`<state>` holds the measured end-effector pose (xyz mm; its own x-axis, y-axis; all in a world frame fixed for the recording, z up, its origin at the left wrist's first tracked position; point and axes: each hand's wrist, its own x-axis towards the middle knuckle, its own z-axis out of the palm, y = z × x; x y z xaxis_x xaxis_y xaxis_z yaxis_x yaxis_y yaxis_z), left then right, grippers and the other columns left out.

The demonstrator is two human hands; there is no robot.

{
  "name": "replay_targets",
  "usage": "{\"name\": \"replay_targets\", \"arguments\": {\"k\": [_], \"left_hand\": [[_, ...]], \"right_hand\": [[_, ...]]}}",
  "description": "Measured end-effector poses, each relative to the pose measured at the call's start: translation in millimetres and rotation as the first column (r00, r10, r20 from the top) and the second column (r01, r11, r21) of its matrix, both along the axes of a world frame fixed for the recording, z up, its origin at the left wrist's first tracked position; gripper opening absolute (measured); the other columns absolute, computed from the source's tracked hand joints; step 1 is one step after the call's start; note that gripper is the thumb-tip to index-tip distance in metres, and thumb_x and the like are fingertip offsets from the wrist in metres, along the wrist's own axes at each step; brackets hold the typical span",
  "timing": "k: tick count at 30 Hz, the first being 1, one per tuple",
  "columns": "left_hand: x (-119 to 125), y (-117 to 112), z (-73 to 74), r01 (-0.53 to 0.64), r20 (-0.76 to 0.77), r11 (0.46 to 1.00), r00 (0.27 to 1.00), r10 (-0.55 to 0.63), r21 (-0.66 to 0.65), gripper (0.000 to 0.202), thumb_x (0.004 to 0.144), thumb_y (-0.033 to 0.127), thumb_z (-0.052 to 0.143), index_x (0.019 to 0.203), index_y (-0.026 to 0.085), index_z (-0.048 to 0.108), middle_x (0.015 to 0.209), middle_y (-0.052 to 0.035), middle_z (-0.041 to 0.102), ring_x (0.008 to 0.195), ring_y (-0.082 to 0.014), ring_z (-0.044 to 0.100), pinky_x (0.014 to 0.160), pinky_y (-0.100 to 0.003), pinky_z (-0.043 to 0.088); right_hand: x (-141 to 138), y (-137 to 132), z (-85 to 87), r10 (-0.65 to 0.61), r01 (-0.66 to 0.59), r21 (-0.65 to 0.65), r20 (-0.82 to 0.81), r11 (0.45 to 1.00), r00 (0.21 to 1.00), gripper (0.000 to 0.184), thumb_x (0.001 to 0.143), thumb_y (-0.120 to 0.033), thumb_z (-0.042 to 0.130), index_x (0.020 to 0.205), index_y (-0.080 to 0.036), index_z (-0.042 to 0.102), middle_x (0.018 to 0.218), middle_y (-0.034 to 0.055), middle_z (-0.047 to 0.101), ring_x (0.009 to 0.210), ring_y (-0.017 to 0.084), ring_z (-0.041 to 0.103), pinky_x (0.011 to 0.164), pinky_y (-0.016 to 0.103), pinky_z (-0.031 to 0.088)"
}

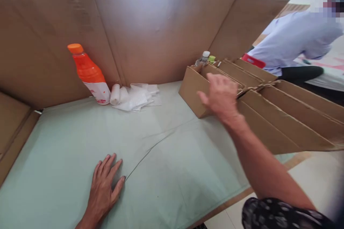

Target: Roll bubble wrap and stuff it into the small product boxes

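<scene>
My left hand lies flat on the pale green tabletop cover with its fingers spread and nothing held. Its thumb is beside the lower end of a thin dark line; I cannot tell whether that is a crease or a thread. Over the near-left compartment of a divided cardboard box is my right hand, slightly blurred, its thumb apart from the fingers. It covers part of the box rim, and I see nothing in its grasp.
An orange bottle stands beside a roll and loose sheets of thin white plastic. Tall cardboard panels wall the back. A clear bottle with a white cap stands behind the box. Another person in a light blue shirt sits at right.
</scene>
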<state>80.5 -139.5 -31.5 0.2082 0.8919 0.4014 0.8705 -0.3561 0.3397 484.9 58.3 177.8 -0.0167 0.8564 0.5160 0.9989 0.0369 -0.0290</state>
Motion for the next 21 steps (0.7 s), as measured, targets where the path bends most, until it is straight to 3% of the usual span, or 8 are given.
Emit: {"name": "replay_targets", "arguments": {"k": [3, 6, 10, 12, 14, 16, 18, 21], "left_hand": [[-3, 0, -0.1, -0.020, 0.003, 1.000, 1.000, 0.020, -0.021, 0.048, 0.089, 0.032, 0.060, 0.137, 0.030, 0.059, 0.148, -0.0101, 0.056, 0.141, -0.0327, 0.048, 0.120, -0.057, 0.032], [-9, 0, -3.0, -0.031, 0.039, 0.999, 0.999, 0.032, -0.034, 0.043, 0.089, 0.036, 0.060, 0.131, 0.030, 0.063, 0.145, -0.0097, 0.059, 0.139, -0.0335, 0.051, 0.118, -0.059, 0.035], [-7, 1, 1.0, -0.083, 0.160, 0.995, 0.983, 0.090, -0.055, 0.041, 0.089, 0.043, 0.059, 0.128, 0.032, 0.064, 0.137, -0.0092, 0.065, 0.128, -0.0365, 0.060, 0.103, -0.061, 0.050], [0, 1, 11.2, -0.128, 0.230, 0.981, 0.960, 0.159, -0.143, 0.046, 0.089, 0.046, 0.059, 0.133, 0.034, 0.060, 0.138, -0.0086, 0.064, 0.124, -0.0358, 0.063, 0.087, -0.053, 0.061], [11, 1, 25.5, -0.109, 0.294, 0.964, 0.938, 0.181, -0.243, 0.053, 0.089, 0.046, 0.061, 0.139, 0.034, 0.055, 0.144, -0.0085, 0.060, 0.126, -0.0349, 0.062, 0.079, -0.046, 0.064], [26, 5, 39.7, -0.038, 0.375, 0.955, 0.914, 0.152, -0.296, 0.058, 0.088, 0.045, 0.064, 0.143, 0.032, 0.051, 0.147, -0.0099, 0.056, 0.130, -0.0346, 0.058, 0.088, -0.046, 0.062], [48, 13, 50.6, 0.026, 0.478, 0.950, 0.868, 0.133, -0.311, 0.064, 0.086, 0.043, 0.066, 0.146, 0.028, 0.047, 0.149, -0.0131, 0.053, 0.132, -0.0347, 0.057, 0.101, -0.052, 0.055], [86, 28, 60.3, 0.132, 0.647, 0.935, 0.753, 0.121, -0.329, 0.075, 0.085, 0.040, 0.067, 0.152, 0.024, 0.037, 0.151, -0.0174, 0.049, 0.133, -0.0350, 0.055, 0.106, -0.056, 0.050]], "right_hand": [[37, 22, 20.9, -0.204, 0.227, -0.257, 0.112, 0.939, 0.973, 0.031, 0.091, -0.026, 0.058, 0.107, -0.001, 0.068, 0.098, 0.0263, 0.070, 0.102, 0.038, 0.065, 0.086, 0.049, 0.039], [41, 12, 15.5, -0.153, 0.188, -0.405, 0.116, 0.895, 0.981, 0.020, 0.091, -0.026, 0.058, 0.082, -0.013, 0.071, 0.079, 0.0147, 0.071, 0.080, 0.027, 0.066, 0.072, 0.038, 0.040], [34, -42, 8.2, 0.200, -0.183, -0.373, 0.005, 0.910, 0.980, 0.025, 0.086, -0.031, 0.061, 0.064, -0.020, 0.063, 0.064, 0.0059, 0.065, 0.067, 0.021, 0.060, 0.070, 0.035, 0.042], [33, -80, 9.5, 0.391, -0.412, -0.324, -0.131, 0.852, 0.911, 0.028, 0.089, -0.038, 0.058, 0.066, -0.023, 0.066, 0.066, 0.0061, 0.066, 0.068, 0.022, 0.062, 0.074, 0.037, 0.046], [37, -119, 9.9, 0.441, -0.509, -0.207, -0.301, 0.835, 0.846, 0.027, 0.089, -0.049, 0.060, 0.078, -0.028, 0.073, 0.079, 0.0072, 0.072, 0.082, 0.026, 0.067, 0.083, 0.043, 0.051], [45, -148, 2.9, 0.373, -0.409, 0.031, -0.479, 0.912, 0.795, 0.023, 0.087, -0.053, 0.064, 0.090, -0.033, 0.075, 0.099, 0.0079, 0.075, 0.100, 0.030, 0.069, 0.094, 0.050, 0.051], [54, -162, -17.8, 0.230, -0.134, 0.193, -0.660, 0.972, 0.715, 0.021, 0.087, -0.052, 0.064, 0.096, -0.035, 0.074, 0.110, 0.0083, 0.075, 0.110, 0.031, 0.067, 0.101, 0.053, 0.049], [56, -160, -72.1, 0.036, -0.031, 0.022, -0.818, 0.999, 0.575, 0.033, 0.086, -0.056, 0.063, 0.103, -0.030, 0.075, 0.106, 0.0095, 0.076, 0.104, 0.032, 0.071, 0.096, 0.054, 0.054]]}}
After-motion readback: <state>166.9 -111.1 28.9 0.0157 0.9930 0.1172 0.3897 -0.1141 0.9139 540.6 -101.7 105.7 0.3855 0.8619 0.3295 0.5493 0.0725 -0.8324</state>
